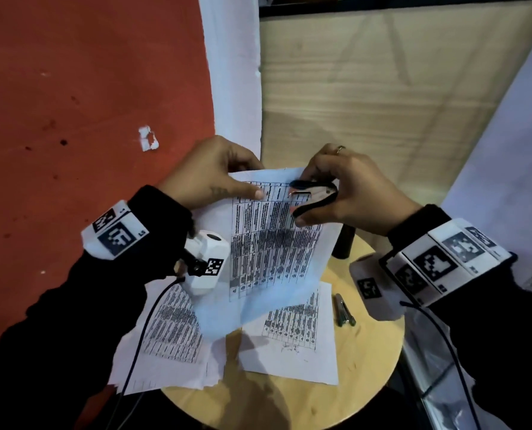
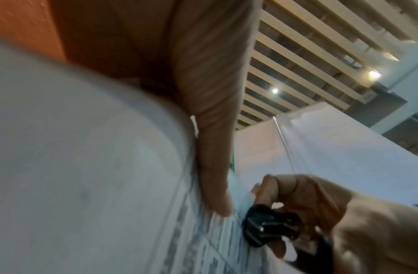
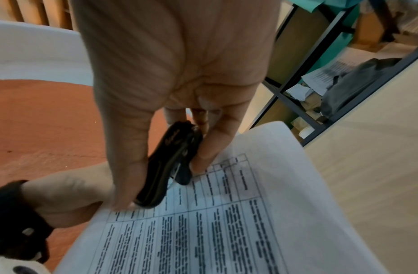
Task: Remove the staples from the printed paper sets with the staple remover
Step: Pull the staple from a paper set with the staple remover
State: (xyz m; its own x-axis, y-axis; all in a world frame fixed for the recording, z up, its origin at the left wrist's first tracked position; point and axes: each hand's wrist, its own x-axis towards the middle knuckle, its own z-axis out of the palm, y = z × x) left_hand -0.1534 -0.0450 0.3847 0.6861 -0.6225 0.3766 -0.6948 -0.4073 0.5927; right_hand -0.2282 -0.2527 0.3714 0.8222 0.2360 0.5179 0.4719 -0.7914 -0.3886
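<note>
Right hand (image 3: 175, 74) fingers squeeze the staple remover (image 1: 312, 197) against the paper set (image 1: 274, 243); left hand (image 1: 208, 175) pinches its top.

My black staple remover (image 1: 312, 198) with its silver metal jaws sits at twelve o'clock on the white paper set (image 1: 274, 243), which is printed with dense black tables. Two more white black-printed sheets (image 1: 292, 339) lie at six, on the pale wood round table (image 1: 373, 361). Rust-red floor (image 1: 72, 103) at nine. My black sleeves carry white bands (image 1: 444, 259) with black square-pixel markers.
</note>
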